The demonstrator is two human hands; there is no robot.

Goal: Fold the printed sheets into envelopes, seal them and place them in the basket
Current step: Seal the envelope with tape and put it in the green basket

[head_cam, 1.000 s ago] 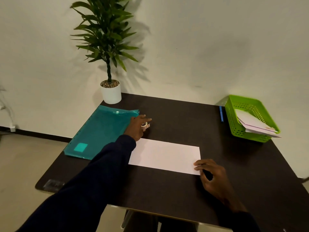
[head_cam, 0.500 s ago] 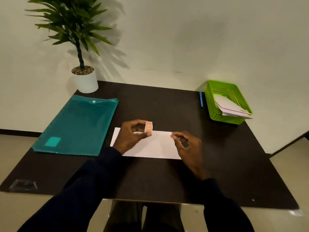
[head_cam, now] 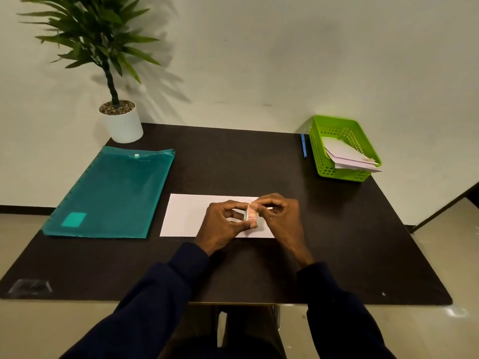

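tape roll: small, orange-patterned, standing on edge at the centre of the frame, held between both hands just above the white sheet.
left hand: centre of the frame, curled round the roll, with the thumb below it and the fingers on its left face.
right hand: just right of centre, its fingertips pinching at the top edge of the roll; whether a strip of tape is lifted cannot be told.
white sheet: flat on the table at centre, a long rectangle lying left to right, its right part hidden under the hands.
basket: lime green with perforated walls, upper right of the frame, at the table's far right corner.
envelopes: pale folded pieces stacked in the basket, their ends jutting over its right rim.
pen: blue, lying just left of the basket.
folder: teal plastic, snap-closed, flat on the left of the table, apart from the sheet.
plant pot: white, upper left, at the table's far left corner, holding a leafy green plant.
table: dark top, filling the middle of the frame.
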